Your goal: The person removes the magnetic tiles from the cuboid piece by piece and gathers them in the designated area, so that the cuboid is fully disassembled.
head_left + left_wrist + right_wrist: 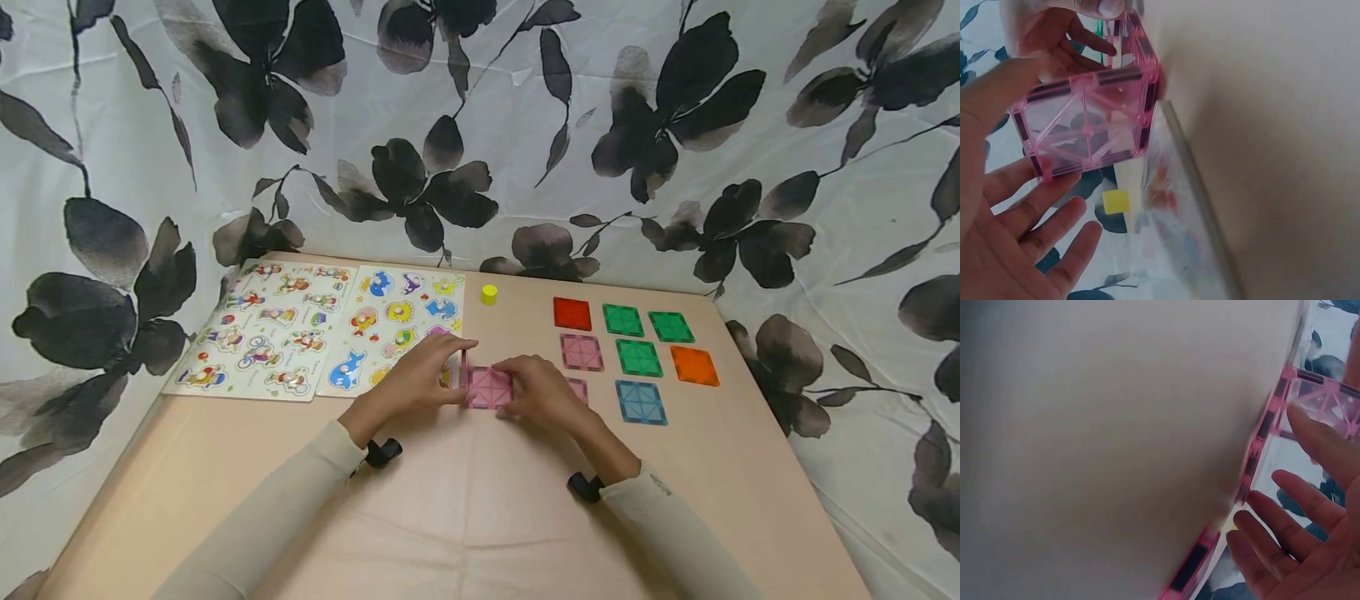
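In the head view a pink see-through magnetic tile (491,388) lies flat on the table. A second pink tile (1085,128) stands upright along its left edge, and the two meet at a corner in the left wrist view. My left hand (416,372) pinches the upright tile between thumb and fingers at opposite edges. From the other side, my right hand (542,392) holds the flat tile, thumb at the near edge and index finger at the far edge. Another pink tile (577,388) is partly hidden behind the right hand.
Right of the hands lie a red tile (572,313), a pink tile (581,352), several green tiles (639,357), an orange tile (695,365) and a blue tile (641,402). Two picture sheets (258,333) lie left. A small yellow cylinder (489,294) stands behind the hands, before a floral cloth (525,192).
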{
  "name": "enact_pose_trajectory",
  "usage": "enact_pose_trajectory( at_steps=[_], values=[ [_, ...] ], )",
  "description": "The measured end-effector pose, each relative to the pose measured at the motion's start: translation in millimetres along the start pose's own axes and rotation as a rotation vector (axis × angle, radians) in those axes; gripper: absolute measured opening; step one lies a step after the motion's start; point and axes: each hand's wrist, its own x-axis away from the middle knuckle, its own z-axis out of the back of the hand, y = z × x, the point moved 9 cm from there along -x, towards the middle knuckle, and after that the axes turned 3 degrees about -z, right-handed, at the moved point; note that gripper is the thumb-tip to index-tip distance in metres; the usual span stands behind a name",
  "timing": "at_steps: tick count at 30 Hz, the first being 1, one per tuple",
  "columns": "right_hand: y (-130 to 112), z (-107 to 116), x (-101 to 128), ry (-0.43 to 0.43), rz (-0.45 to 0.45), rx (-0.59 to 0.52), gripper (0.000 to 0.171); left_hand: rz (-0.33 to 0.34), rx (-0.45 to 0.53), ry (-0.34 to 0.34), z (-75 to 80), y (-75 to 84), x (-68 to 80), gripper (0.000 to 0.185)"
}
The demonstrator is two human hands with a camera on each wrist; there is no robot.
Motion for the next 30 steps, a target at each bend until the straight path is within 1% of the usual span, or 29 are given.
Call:
enact_pose_trajectory(
  at_steps=[2,4,7,11,15,18,21,24,30],
  values=[
    [-4.9,-1.8,-3.5,-0.002,0.028,0.032,0.069,-0.008,-0.066,-0.023,1.5,1.3,-1.7,0.083],
    [-8.8,-3.9,-5.8,-0.006,0.055,0.055,0.069,-0.030,-0.139,-0.040,2.9,4.0,-3.9,0.085],
    [-12.4,-6.7,-7.9,-0.011,0.084,0.084,0.069,-0.062,-0.245,-0.064,4.1,7.4,-7.6,0.086],
    [-13.3,-6.3,-8.8,-0.002,0.092,0.103,0.068,-0.100,-0.372,-0.088,4.4,11.8,-12.1,0.086],
    [-12.0,-3.5,-7.2,0.008,0.082,0.122,0.068,-0.150,-0.512,-0.089,5.1,17.1,-14.5,0.084],
    [-11.3,-0.9,-4.7,0.023,0.082,0.140,0.066,-0.175,-0.579,-0.081,5.7,18.6,-14.1,0.079],
    [-10.3,4.1,-0.3,0.044,0.085,0.143,0.066,-0.174,-0.592,-0.076,6.0,17.0,-12.4,0.074],
    [-6.8,11.4,6.1,0.067,0.078,0.129,0.065,-0.167,-0.575,-0.064,5.8,14.3,-10.4,0.071],
    [9.5,29.9,23.1,0.111,0.032,0.078,0.063,-0.159,-0.464,-0.004,4.6,14.7,-8.6,0.071]
  ],
)
